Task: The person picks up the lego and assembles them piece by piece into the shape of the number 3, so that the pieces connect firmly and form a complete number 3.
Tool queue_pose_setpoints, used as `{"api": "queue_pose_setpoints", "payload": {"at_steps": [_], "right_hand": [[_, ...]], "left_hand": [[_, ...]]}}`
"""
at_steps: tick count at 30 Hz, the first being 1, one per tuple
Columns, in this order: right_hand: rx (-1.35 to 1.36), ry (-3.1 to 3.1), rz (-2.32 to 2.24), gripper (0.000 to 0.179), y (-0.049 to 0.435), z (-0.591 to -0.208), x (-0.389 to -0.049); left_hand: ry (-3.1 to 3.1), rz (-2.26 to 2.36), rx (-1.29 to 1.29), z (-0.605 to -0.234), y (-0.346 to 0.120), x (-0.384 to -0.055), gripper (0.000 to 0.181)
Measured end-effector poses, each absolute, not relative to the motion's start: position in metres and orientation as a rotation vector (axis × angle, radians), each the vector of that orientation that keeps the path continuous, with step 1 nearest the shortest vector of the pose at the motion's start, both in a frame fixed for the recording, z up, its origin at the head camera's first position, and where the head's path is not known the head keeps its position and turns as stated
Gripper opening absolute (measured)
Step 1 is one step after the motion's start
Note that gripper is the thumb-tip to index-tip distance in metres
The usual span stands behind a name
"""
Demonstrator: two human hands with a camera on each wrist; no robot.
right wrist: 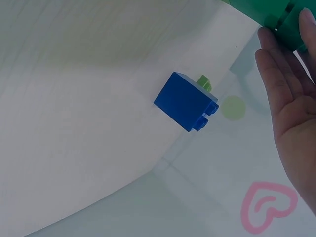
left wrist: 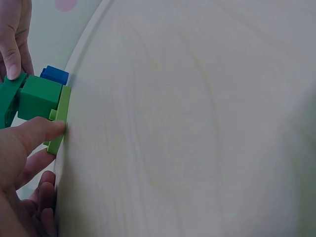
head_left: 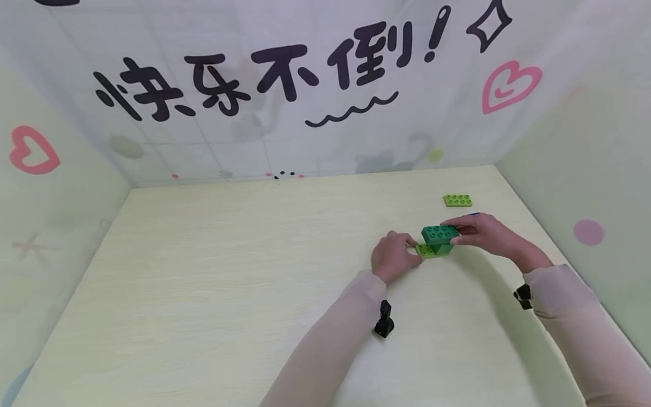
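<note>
My left hand (head_left: 396, 256) pinches the near-left end of a light green building-block plate (head_left: 426, 250) that lies on the table. A tall green block (left wrist: 40, 96) stands on the far end of that plate. Above it, my right hand (head_left: 485, 233) grips a flat dark green brick (head_left: 439, 233), studs up, between thumb and fingers. In the left wrist view this upper brick is tilted against the block, and whether their studs are engaged I cannot tell. The right wrist view shows only part of the green bricks, beside the right fingers (right wrist: 276, 69).
A blue block (right wrist: 182, 101) stands on the table beyond the right hand, which mostly hides it in the head view. Farther back lies another light green studded plate (head_left: 458, 200). Printed cloth walls (head_left: 305, 141) border the table (head_left: 229, 271) at the back and sides.
</note>
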State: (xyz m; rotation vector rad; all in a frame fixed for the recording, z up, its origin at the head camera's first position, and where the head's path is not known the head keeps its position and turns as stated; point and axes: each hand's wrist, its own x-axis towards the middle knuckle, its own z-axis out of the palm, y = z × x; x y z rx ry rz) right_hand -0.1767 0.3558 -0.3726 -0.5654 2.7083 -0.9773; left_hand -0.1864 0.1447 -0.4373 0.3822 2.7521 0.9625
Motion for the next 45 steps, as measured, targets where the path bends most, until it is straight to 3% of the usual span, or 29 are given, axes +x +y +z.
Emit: {"api": "queue_pose_setpoints", "payload": {"at_steps": [45], "right_hand": [[-0.531,2.728,-0.963,0.039,0.357,-0.380,-0.180]], "left_hand": [[2.732,0.998,0.388,-0.441,0.144,-0.189,0.032]]}}
